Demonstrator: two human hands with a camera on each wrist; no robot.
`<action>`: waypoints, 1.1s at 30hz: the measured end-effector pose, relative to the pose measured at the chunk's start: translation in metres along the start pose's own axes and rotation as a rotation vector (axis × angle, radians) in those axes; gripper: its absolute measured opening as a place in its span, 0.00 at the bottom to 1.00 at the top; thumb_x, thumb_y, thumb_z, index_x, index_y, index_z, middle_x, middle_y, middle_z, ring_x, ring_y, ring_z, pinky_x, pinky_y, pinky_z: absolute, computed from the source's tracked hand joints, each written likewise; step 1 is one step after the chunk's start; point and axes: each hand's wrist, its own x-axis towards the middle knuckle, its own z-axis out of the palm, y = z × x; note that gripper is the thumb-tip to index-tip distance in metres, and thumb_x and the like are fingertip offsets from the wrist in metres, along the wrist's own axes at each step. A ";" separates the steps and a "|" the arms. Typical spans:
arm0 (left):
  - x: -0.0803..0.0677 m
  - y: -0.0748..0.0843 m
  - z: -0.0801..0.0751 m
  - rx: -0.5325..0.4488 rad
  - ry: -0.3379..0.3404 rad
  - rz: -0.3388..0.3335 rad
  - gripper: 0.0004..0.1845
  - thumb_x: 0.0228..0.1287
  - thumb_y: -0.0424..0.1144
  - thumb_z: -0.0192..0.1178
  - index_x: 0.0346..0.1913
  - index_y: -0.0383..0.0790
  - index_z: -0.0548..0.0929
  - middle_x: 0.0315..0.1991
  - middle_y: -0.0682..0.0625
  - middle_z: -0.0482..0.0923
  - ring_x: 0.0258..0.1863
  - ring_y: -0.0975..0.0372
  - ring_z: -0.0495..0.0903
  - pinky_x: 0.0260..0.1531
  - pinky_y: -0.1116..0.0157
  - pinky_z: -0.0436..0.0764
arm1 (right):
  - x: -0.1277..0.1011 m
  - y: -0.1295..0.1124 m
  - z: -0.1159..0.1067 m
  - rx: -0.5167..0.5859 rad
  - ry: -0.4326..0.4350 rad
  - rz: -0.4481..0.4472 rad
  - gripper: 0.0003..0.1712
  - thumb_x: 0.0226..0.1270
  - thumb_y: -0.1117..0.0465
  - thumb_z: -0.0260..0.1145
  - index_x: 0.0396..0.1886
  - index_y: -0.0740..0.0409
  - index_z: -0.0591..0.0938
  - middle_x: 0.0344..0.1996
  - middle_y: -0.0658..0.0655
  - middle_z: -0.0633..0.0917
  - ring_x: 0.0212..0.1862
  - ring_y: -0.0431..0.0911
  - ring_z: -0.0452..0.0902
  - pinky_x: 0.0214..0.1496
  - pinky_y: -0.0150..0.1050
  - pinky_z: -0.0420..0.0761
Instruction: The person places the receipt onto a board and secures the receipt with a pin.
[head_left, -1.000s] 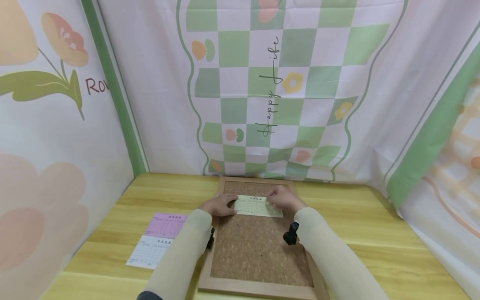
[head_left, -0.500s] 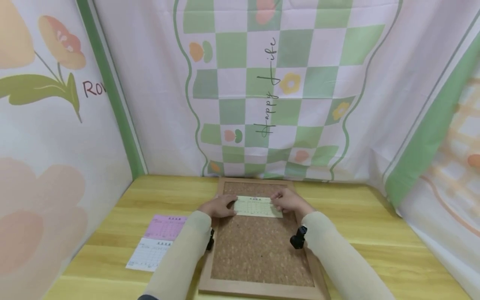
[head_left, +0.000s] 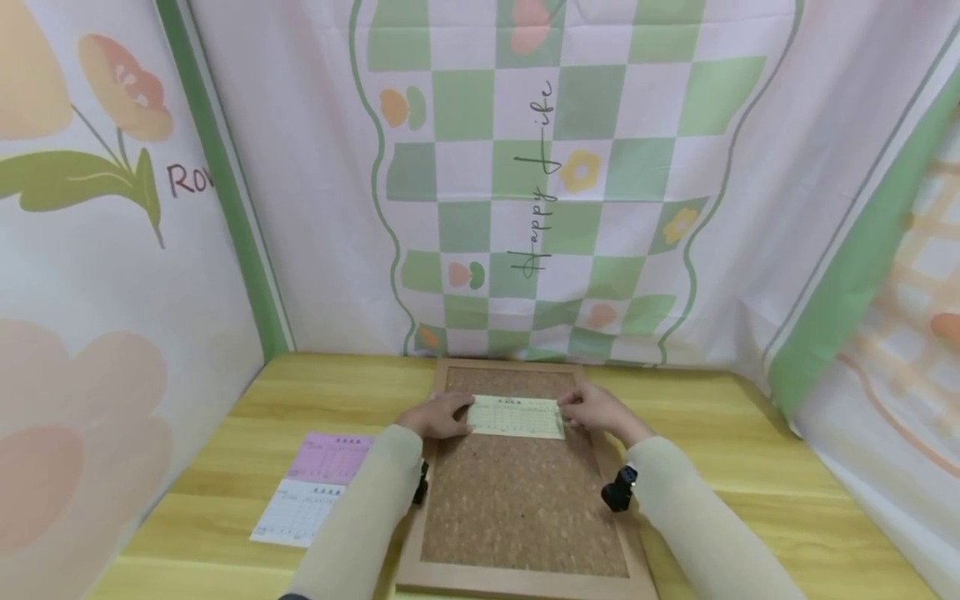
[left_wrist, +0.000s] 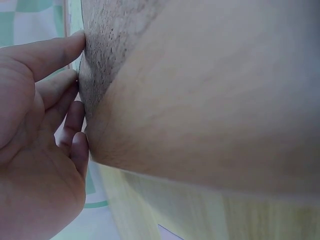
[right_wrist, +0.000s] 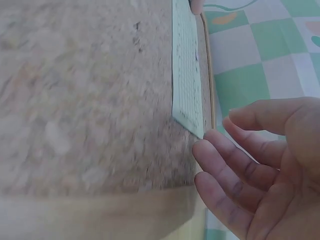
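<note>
A pale green printed paper slip [head_left: 516, 417] lies across the upper part of a wood-framed cork board [head_left: 525, 508]. My left hand [head_left: 438, 415] rests at the slip's left end, with the thumb and fingertips against it. In the left wrist view, the fingers [left_wrist: 52, 60] of that hand are mostly straight and press down at the board. At the slip's right end is my right hand [head_left: 600, 410], its fingers loosely bent. The right wrist view shows these fingers [right_wrist: 220, 170] beside the slip's corner, with nothing visible held between them.
Left of the board, a pink printed slip [head_left: 330, 457] and a white printed slip [head_left: 296, 510] lie on the wooden table [head_left: 720, 483], partly covered by the left sleeve. A patterned curtain [head_left: 465, 167] hangs behind the table.
My right hand has slid rightward along the green slip, from its upper right part to its right end. The left hand has stayed at the left end.
</note>
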 end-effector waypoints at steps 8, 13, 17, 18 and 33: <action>-0.001 0.002 0.003 -0.002 0.007 0.008 0.32 0.74 0.41 0.58 0.76 0.37 0.63 0.76 0.41 0.58 0.76 0.49 0.54 0.75 0.50 0.47 | -0.013 0.011 -0.007 -0.118 0.034 -0.059 0.16 0.73 0.63 0.62 0.51 0.72 0.82 0.39 0.61 0.85 0.40 0.51 0.82 0.40 0.46 0.83; -0.001 0.002 0.002 -0.005 0.004 0.003 0.32 0.75 0.41 0.57 0.76 0.37 0.63 0.76 0.42 0.57 0.76 0.49 0.53 0.74 0.50 0.48 | -0.023 0.016 -0.011 -0.178 0.063 -0.112 0.14 0.72 0.63 0.63 0.48 0.72 0.83 0.41 0.62 0.85 0.43 0.54 0.82 0.43 0.50 0.82; -0.002 0.003 0.001 -0.007 0.006 -0.005 0.32 0.75 0.41 0.57 0.76 0.38 0.62 0.76 0.42 0.57 0.76 0.49 0.53 0.74 0.49 0.49 | -0.029 0.021 -0.013 -0.207 0.068 -0.102 0.13 0.71 0.63 0.64 0.47 0.71 0.83 0.41 0.62 0.85 0.45 0.56 0.81 0.44 0.52 0.82; -0.002 0.004 0.001 -0.005 0.007 -0.005 0.32 0.75 0.41 0.57 0.76 0.38 0.62 0.76 0.42 0.57 0.76 0.49 0.53 0.74 0.50 0.48 | -0.030 0.022 -0.013 -0.214 0.068 -0.096 0.13 0.71 0.63 0.64 0.47 0.70 0.83 0.41 0.62 0.85 0.45 0.56 0.81 0.44 0.52 0.82; -0.003 0.005 -0.001 0.014 0.008 0.021 0.32 0.74 0.40 0.58 0.75 0.35 0.63 0.76 0.40 0.58 0.76 0.48 0.54 0.74 0.49 0.48 | -0.040 0.037 -0.014 -0.199 0.053 -0.104 0.16 0.71 0.66 0.63 0.53 0.72 0.82 0.52 0.71 0.82 0.48 0.55 0.81 0.37 0.44 0.82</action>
